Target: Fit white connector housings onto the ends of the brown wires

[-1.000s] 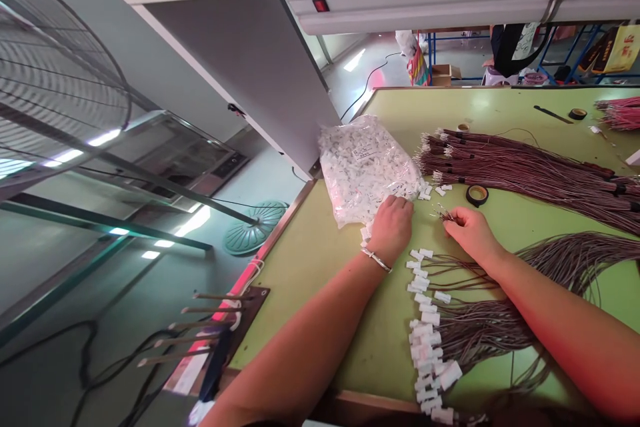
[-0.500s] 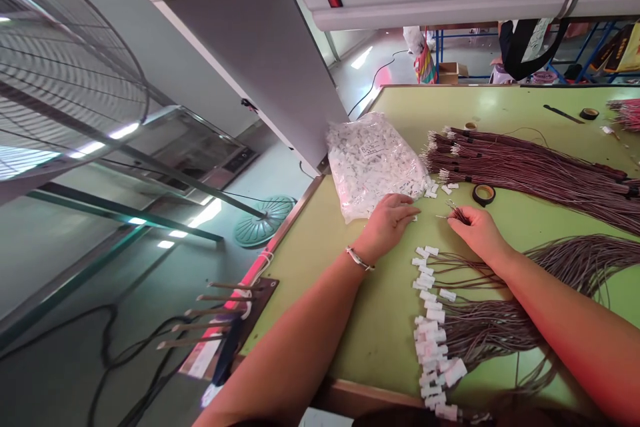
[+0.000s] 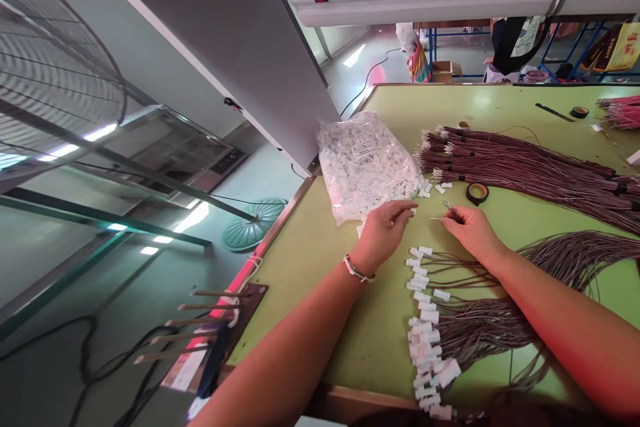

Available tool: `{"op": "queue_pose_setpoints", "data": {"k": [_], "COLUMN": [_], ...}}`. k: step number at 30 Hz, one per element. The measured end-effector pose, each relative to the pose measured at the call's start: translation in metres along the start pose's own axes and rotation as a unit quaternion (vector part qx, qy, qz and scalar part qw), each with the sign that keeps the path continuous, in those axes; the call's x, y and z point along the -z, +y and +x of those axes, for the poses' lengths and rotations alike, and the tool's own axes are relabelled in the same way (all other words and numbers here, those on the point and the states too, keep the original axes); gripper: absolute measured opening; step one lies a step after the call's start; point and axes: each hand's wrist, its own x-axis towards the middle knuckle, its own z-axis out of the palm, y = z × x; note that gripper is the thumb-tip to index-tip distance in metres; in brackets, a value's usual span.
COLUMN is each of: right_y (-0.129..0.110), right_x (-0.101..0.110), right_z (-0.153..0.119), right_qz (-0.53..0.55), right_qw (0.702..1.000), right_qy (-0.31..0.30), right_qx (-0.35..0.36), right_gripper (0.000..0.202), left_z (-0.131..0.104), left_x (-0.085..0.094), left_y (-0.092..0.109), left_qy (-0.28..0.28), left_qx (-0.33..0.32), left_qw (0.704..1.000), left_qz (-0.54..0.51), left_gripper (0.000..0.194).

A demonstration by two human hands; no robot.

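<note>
My left hand (image 3: 383, 233) is closed in a pinch, with a small white connector housing (image 3: 413, 212) at its fingertips, just in front of the clear bag of white connectors (image 3: 367, 163). A short gap to the right, my right hand (image 3: 473, 232) grips several brown wires (image 3: 455, 215). Their bare metal ends stick out, one pointing toward my left hand. Below both hands lies a row of white connectors (image 3: 425, 337) fitted on the ends of brown wires (image 3: 485, 330). A few loose connectors (image 3: 443, 187) lie beside the bag's mouth.
Bundles of dark brown wires (image 3: 510, 157) stretch across the green table (image 3: 370, 333). A roll of black tape (image 3: 477, 193) sits near my right hand. Wooden pegs on a board (image 3: 247, 310) stand at the left edge, and a wire-caged fan (image 3: 55, 60) is beyond it.
The fingers of my left hand have come off the table by the bag, now pinching a white connector. My right hand still holds the wires. The whole view has shifted slightly.
</note>
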Motion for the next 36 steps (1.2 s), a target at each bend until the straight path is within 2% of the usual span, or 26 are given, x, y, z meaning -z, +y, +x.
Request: {"op": "queue_pose_setpoints", "data": {"k": [1, 3, 6, 8, 10, 16, 20, 23, 26, 28, 32, 34, 36], "right_y": [-0.002, -0.006, -0.011, -0.012, -0.011, -0.009, -0.007, -0.006, -0.006, -0.005, -0.002, -0.002, -0.002], "right_x": [0.0, 0.0, -0.001, -0.001, -0.002, -0.002, -0.002, -0.002, -0.001, -0.002, -0.002, -0.002, -0.002], "right_z": [-0.001, -0.004, -0.008, -0.009, -0.009, -0.007, -0.006, -0.006, -0.006, -0.005, -0.003, -0.002, -0.002], "right_qz": [0.003, 0.009, 0.016, 0.012, 0.004, 0.001, -0.005, -0.006, -0.003, 0.002, 0.01, 0.011, 0.017], "right_qw": [1.0, 1.0, 0.999, 0.999, 0.999, 1.0, 1.0, 1.0, 1.0, 1.0, 0.997, 0.997, 0.996], "right_qy": [0.004, 0.012, 0.01, 0.002, -0.008, -0.011, -0.006, -0.003, -0.01, -0.023, -0.055, -0.066, -0.088], "right_qx": [0.006, 0.017, 0.026, 0.031, 0.031, 0.013, 0.013, 0.007, 0.002, -0.015, -0.048, -0.042, -0.031], "right_gripper": [0.021, 0.021, 0.022, 0.021, 0.02, 0.02, 0.019, 0.018, 0.019, 0.019, 0.018, 0.019, 0.021], "left_z": [-0.002, -0.005, -0.007, -0.007, -0.006, -0.006, -0.006, -0.006, -0.007, -0.007, -0.009, -0.01, -0.011], "left_x": [-0.002, -0.006, -0.011, -0.013, -0.014, -0.013, -0.012, -0.012, -0.012, -0.013, -0.018, -0.021, -0.024], "left_y": [0.004, 0.01, 0.012, 0.011, 0.011, 0.01, 0.009, 0.009, 0.007, 0.007, 0.007, 0.009, 0.011], "left_qy": [-0.001, -0.033, -0.047, -0.034, -0.035, -0.048, -0.057, -0.06, -0.058, -0.057, -0.05, -0.035, -0.026], "left_qx": [0.067, 0.185, 0.277, 0.299, 0.307, 0.312, 0.315, 0.312, 0.292, 0.264, 0.166, 0.131, 0.117], "left_qw": [0.994, 0.955, 0.884, 0.856, 0.843, 0.83, 0.82, 0.823, 0.84, 0.869, 0.952, 0.973, 0.98], "left_qz": [-0.081, -0.23, -0.373, -0.42, -0.44, -0.46, -0.474, -0.47, -0.454, -0.415, -0.253, -0.187, -0.16], "left_gripper": [0.019, 0.021, 0.018, 0.016, 0.013, 0.006, 0.009, 0.008, 0.013, 0.014, 0.009, 0.008, 0.009]}}
